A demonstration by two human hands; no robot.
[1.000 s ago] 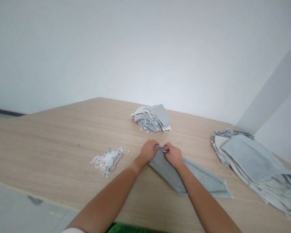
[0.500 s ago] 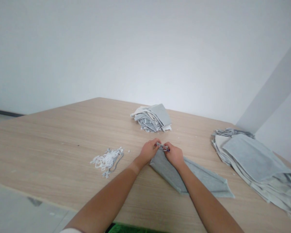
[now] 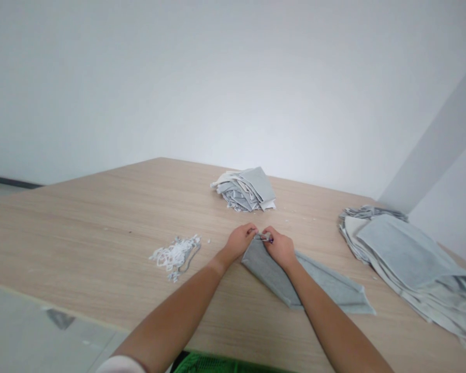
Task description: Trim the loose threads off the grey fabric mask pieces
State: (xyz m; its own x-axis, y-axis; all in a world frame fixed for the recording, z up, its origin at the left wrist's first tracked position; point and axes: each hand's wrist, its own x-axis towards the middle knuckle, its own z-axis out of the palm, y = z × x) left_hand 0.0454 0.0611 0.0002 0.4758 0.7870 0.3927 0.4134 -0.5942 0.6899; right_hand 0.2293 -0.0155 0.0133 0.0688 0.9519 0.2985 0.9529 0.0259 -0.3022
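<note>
A folded grey cloth piece (image 3: 326, 282) lies slantwise on the table under my hands and right forearm. At its far edge my left hand (image 3: 241, 241) pinches the cloth with thumb and fingertips. Just to the right, my right hand (image 3: 280, 247) is closed round a small tool (image 3: 271, 239) with a dark purple part, held against that same edge. The fingers hide most of the tool, so its exact kind is unclear. Left of my hands sits a small heap of white and grey cord scraps (image 3: 174, 255).
Toward the wall stands a messy stack of grey and off-white cloth pieces (image 3: 246, 190). A larger pile of grey cloth pieces (image 3: 406, 254) covers the right of the wooden table (image 3: 93, 223). A green mesh crate (image 3: 213, 363) shows below the front edge.
Both hands stay at the cloth's far edge, the left one slightly to the right and nearer the right hand. A grey strip visible between them before is now mostly hidden.
</note>
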